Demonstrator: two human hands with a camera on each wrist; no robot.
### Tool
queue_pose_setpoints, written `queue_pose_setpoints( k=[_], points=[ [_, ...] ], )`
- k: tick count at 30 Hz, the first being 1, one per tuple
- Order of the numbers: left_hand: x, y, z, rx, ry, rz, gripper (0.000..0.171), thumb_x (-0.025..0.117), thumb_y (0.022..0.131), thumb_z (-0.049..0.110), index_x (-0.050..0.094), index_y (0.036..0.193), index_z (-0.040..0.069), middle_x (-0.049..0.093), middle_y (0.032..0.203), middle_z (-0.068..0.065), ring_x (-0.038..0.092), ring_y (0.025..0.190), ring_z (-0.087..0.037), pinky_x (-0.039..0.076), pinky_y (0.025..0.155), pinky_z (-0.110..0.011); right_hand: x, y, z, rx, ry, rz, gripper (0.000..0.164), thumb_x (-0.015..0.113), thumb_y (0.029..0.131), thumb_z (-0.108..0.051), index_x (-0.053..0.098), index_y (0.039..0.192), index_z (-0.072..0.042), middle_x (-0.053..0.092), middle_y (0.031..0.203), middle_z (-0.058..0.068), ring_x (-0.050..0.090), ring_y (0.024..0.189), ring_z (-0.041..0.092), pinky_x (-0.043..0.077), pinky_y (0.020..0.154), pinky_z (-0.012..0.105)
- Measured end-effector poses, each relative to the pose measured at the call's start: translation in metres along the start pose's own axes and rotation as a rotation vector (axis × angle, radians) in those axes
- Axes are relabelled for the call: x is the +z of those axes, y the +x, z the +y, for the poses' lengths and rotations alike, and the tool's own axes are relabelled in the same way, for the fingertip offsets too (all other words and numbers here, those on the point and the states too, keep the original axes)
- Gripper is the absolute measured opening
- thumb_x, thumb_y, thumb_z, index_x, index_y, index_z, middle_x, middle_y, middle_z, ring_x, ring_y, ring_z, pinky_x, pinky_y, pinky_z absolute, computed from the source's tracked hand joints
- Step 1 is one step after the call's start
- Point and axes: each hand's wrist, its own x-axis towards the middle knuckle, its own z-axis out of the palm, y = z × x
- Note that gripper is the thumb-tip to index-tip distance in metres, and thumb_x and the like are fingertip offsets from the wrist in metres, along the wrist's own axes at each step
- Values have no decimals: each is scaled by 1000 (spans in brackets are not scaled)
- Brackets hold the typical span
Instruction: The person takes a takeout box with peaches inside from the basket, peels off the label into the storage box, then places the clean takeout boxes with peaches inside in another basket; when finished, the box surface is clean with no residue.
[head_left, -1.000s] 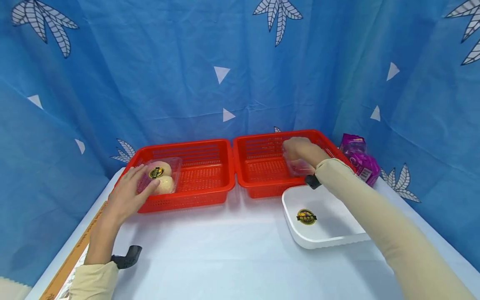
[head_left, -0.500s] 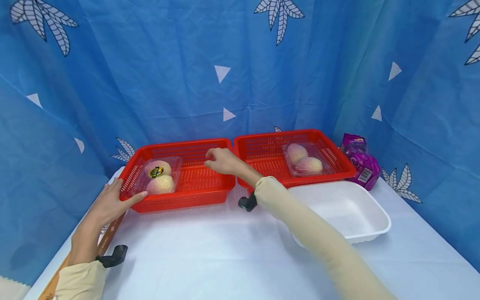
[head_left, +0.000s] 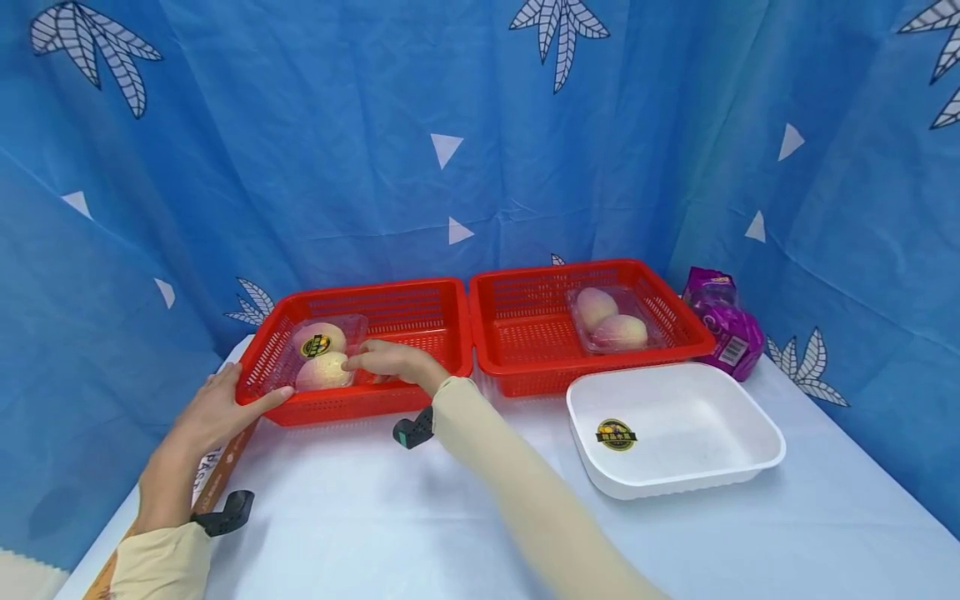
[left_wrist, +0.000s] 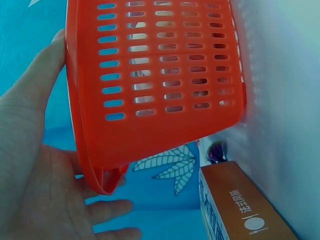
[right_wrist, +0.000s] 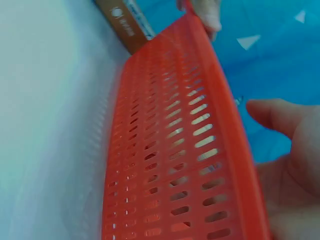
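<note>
Two peaches (head_left: 321, 372) lie in a clear plastic box at the left end of the left red basket (head_left: 330, 407), a dark round sticker on the box. My right hand (head_left: 397, 361) reaches over the basket's near rim, fingertips right beside that box. In the right wrist view its thumb and fingers are spread apart behind the rim. My left hand (head_left: 213, 410) straddles the basket's near left corner, the thumb along the near rim. Its fingers (left_wrist: 112, 211) extend straight past the corner in the left wrist view.
The right red basket (head_left: 555, 377) bears another clear box of peaches (head_left: 618, 332). In front of it stands a white tray (head_left: 697, 437) with a sticker. A purple bag (head_left: 729, 333) leans beside that basket. A brown carton (left_wrist: 242, 202) lies by my left hand; a blue curtain stands behind.
My right hand has left the peach box in the right basket and swung left to the left basket's box. My left hand has moved from over the left box to the basket's corner.
</note>
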Motion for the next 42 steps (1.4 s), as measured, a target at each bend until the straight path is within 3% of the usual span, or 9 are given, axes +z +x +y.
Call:
queue_pose_setpoints(
  k=[6,12,15,19,25,29,34,39,42],
  points=[
    [0,-2,2,-7,-11,-2,117,53,81,71,0,149,-8,24,140,-39,30,120,-57,52,75,-61,4,6,-6,13,-4,-75,53,60,92,-35,48,136,-8,60,111,5,53,103,17,44,98,36],
    [1,-2,2,-6,-16,-9,116,53,82,71,1,149,-9,25,140,-39,31,120,-57,53,74,-59,7,5,-8,41,3,-72,38,61,91,-35,58,118,-8,58,108,6,51,100,16,46,90,36],
    [0,-2,2,-12,-12,-11,116,51,82,71,-1,149,-8,23,140,-39,30,120,-57,53,75,-60,5,7,-6,19,79,-77,40,58,94,-35,57,118,-3,61,113,11,58,96,18,47,89,35],
    [0,-3,2,-19,-22,-17,116,52,82,71,-1,149,-8,24,140,-39,31,120,-57,54,73,-58,3,10,-3,6,257,-82,47,52,98,-33,48,133,-2,56,123,14,63,100,25,45,99,38],
    [1,-3,3,-5,-34,-6,114,54,82,70,4,149,-8,28,139,-36,33,119,-55,55,72,-56,2,13,4,68,509,119,48,60,94,-31,49,129,-1,58,108,17,64,102,37,52,91,43],
    [1,-3,3,1,-45,-3,114,55,82,69,4,149,-8,28,139,-36,33,120,-55,56,72,-54,3,11,6,100,449,267,40,66,90,-26,54,114,3,54,95,12,62,83,27,56,83,41],
    [1,-3,5,-1,-51,-1,115,54,81,70,2,149,-7,26,141,-36,32,120,-55,55,73,-55,5,9,3,104,374,340,18,66,90,-12,54,82,-2,48,74,5,53,58,16,57,79,38],
    [2,-4,4,-14,-52,-1,117,55,81,71,0,149,-7,25,141,-36,32,120,-55,56,73,-54,-2,6,0,6,375,336,38,61,90,-3,42,57,-8,45,60,4,55,48,15,58,70,38],
    [2,-5,4,-16,-56,4,119,56,79,71,-1,150,-6,24,142,-36,31,120,-56,56,72,-53,-12,2,-5,-89,340,372,45,60,89,-1,37,52,-11,42,57,2,51,44,15,58,64,38]
  ],
)
